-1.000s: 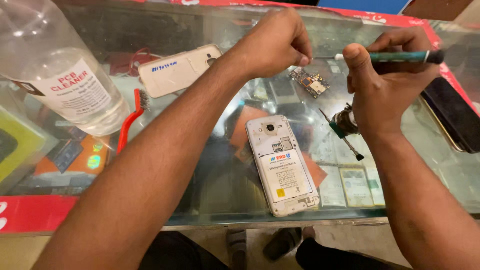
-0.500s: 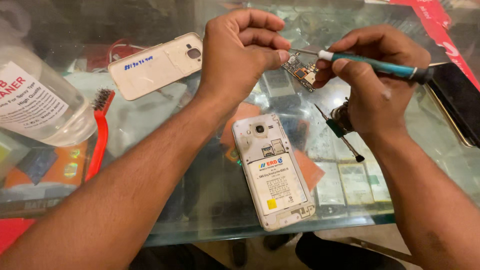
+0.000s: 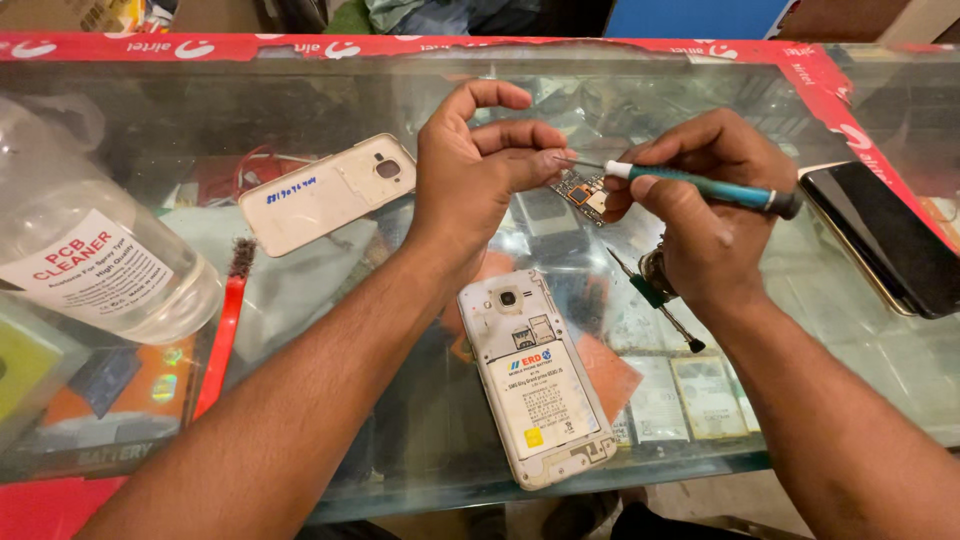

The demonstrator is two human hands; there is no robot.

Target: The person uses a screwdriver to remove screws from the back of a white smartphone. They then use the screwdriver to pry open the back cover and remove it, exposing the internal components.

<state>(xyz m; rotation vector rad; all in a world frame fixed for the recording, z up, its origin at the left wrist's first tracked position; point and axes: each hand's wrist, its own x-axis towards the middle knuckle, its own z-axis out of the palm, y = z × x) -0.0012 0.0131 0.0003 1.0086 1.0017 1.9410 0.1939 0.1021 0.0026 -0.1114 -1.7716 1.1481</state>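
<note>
Left hand (image 3: 480, 180) pinched the tip of the teal-handled metal screwdriver (image 3: 700, 187) gripped in the right hand (image 3: 700, 215); a slip could probably gouge the small brown circuit board (image 3: 583, 190) beneath.

A single camera, worn on the person's head, looks steeply down and forward over the glass worktop (image 3: 300, 100) from close range. Both forearms enter from the bottom edge, and the hands meet just above the middle. The worktop's far red edge runs along the top.
</note>
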